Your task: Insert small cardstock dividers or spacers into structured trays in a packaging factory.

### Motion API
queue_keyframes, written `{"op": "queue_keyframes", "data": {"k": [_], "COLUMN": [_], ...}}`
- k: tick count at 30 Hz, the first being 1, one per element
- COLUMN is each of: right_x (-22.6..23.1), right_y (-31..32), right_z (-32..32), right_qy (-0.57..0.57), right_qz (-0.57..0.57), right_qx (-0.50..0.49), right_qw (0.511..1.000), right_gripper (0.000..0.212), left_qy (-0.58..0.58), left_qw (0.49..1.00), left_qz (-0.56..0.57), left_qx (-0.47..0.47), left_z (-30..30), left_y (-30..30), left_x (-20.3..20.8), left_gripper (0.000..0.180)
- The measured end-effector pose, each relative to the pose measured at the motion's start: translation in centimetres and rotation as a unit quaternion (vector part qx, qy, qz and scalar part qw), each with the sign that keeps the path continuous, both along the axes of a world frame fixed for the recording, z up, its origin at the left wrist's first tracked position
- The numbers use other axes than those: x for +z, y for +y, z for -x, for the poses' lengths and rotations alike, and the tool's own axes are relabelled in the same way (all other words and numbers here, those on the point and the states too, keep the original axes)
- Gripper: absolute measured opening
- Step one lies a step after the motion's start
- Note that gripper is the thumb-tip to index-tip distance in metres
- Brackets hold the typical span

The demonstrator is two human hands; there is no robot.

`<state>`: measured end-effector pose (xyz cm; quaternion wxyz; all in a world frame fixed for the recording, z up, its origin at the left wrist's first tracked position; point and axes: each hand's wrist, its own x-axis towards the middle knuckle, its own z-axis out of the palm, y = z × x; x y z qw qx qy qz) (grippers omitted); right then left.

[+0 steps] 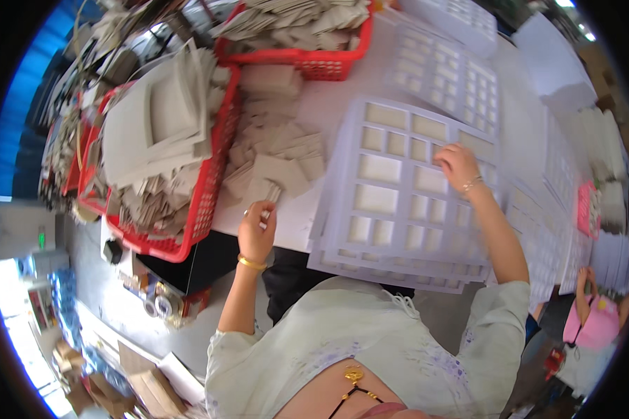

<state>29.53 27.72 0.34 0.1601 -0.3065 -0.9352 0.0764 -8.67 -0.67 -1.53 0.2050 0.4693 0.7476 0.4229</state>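
My left hand (257, 227), with a gold bangle at its wrist, pinches a small stack of grey cardboard pieces (271, 190) beside a heap of loose cardboard pieces (286, 150). My right hand (458, 166) is over a white sheet with rectangular openings (379, 166). Its fingers are curled together near an opening in the upper right part, and whatever they hold is hidden. Grey-beige board shows in many of the openings. More such sheets lie beneath this one, their edges showing along the left and near sides.
Red plastic baskets (206, 199) full of cardboard pieces stand at the left and far side. Cardboard frames (129, 133) top the left one. Other white sheets with openings (444, 73) lie farther back and right. A person in pink (594, 322) works at the far right.
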Motion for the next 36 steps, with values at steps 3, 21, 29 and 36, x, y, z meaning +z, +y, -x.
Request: {"op": "queue_keyframes", "data": {"k": [3, 21, 29, 36], "right_x": [2.5, -3.8, -2.0, 2.2], "right_y": [-0.2, -8.9, -8.0, -3.8], "right_z": [1.1, 30.7, 28.8, 17.7], "right_qy": [-0.091, -0.192, -0.109, 0.317], "right_qz": [0.004, 0.008, 0.048, 0.381], "right_qx": [-0.017, 0.07, 0.085, -0.079], "right_qw": [0.996, 0.979, 0.989, 0.865], "right_gripper": [0.008, 0.022, 0.011, 0.023], "left_qy": [0.051, 0.208, 0.217, -0.025], "left_qw": [0.998, 0.972, 0.964, 0.974], "left_qz": [-0.002, 0.003, -0.14, -0.188], "left_qx": [0.033, 0.11, 0.063, 0.121], "left_z": [1.3, 4.8, 5.3, 3.2], "left_y": [0.1, 8.0, 8.0, 7.4], "left_x": [-1.3, -5.9, -5.1, -0.3], "left_gripper": [0.016, 0.055, 0.043, 0.026]}}
